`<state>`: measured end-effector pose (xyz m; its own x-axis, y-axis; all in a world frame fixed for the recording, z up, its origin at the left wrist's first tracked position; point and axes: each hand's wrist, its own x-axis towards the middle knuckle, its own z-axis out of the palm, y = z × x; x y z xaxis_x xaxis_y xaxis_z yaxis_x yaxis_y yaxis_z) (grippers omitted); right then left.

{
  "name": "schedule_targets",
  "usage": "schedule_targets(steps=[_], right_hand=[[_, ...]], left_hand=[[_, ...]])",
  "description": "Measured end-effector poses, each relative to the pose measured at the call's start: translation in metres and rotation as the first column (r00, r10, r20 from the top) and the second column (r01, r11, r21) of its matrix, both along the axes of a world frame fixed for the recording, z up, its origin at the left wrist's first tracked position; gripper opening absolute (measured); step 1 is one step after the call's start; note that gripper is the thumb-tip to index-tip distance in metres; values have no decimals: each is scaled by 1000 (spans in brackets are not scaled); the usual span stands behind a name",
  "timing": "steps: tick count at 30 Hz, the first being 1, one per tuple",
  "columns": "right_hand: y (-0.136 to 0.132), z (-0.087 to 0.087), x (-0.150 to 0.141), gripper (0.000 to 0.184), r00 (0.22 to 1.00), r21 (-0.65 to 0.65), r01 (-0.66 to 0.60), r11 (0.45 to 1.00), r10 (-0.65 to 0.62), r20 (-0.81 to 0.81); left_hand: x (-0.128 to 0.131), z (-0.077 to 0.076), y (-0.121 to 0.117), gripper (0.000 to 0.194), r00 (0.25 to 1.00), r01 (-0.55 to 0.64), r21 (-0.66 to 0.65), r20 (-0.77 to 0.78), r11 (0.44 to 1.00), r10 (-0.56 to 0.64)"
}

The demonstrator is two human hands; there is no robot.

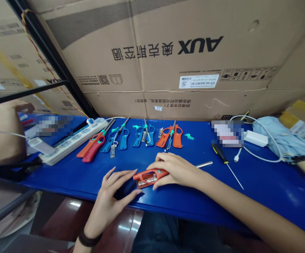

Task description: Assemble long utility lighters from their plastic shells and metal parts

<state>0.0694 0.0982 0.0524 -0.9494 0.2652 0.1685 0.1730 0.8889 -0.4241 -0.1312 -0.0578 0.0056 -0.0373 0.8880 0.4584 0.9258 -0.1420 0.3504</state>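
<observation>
An orange long-nosed gas lighter point(139, 175) lies on the blue table near its front edge. Its clear fuel tank point(147, 181) shows through the handle opening, and its metal barrel point(205, 164) sticks out to the right beyond my wrist. My right hand point(175, 170) is closed around the lighter's middle from above, hiding that part. My left hand point(116, 191) is beside the handle's end, thumb and fingers stretched apart; whether a fingertip touches the casing I cannot tell.
Behind lie opened blue lighters point(123, 137), an opened orange one point(178, 137) and a closed red-orange lighter point(94, 146). A power strip point(73, 140) stands left, a screwdriver point(224, 156) and a white charger point(256, 138) right. Another person's arm point(10, 133) is far left. A large carton point(152, 73) stands behind.
</observation>
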Motion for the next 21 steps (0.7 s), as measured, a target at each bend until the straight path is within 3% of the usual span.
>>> schedule_targets(steps=[4, 6, 7, 9, 10, 12, 14, 18, 20, 21], right_hand=[[-4, 10, 4, 44, 991, -207, 21, 978, -48, -127], [-9, 20, 3, 42, 958, -405, 14, 914, -127, -255], [-12, 25, 2, 40, 931, -539, -21, 842, -180, -318], [-19, 34, -2, 37, 893, -776, -150, 613, -253, -373], [-21, 37, -4, 35, 881, -838, -189, 512, -288, -374], [-24, 40, -7, 35, 848, -905, -188, 382, -402, -346], [-24, 38, -8, 39, 810, -937, -135, 322, -509, -292], [-19, 28, -1, 41, 795, -962, -62, 264, -570, -207], [-18, 24, 4, 35, 816, -972, -32, 234, -556, -160], [-18, 22, 6, 34, 828, -978, -14, 209, -546, -129]], left_hand=[[6, 8, -2, 45, 986, -71, 76, 157, 995, 59], [16, 15, -1, 39, 964, -65, 76, 261, 995, 44], [23, 19, 1, 40, 948, -56, 64, 317, 996, 33], [38, 26, 6, 47, 907, -24, 38, 422, 999, 6], [46, 29, 8, 50, 892, -18, 48, 451, 999, -6], [60, 34, 14, 42, 884, -57, 44, 466, 997, 30], [69, 37, 17, 26, 873, -75, 1, 484, 997, 65], [74, 35, 20, 28, 752, -53, -19, 657, 998, 53], [70, 30, 19, 45, 732, -86, 52, 681, 995, 28], [68, 28, 18, 50, 771, -97, 91, 637, 991, 17]])
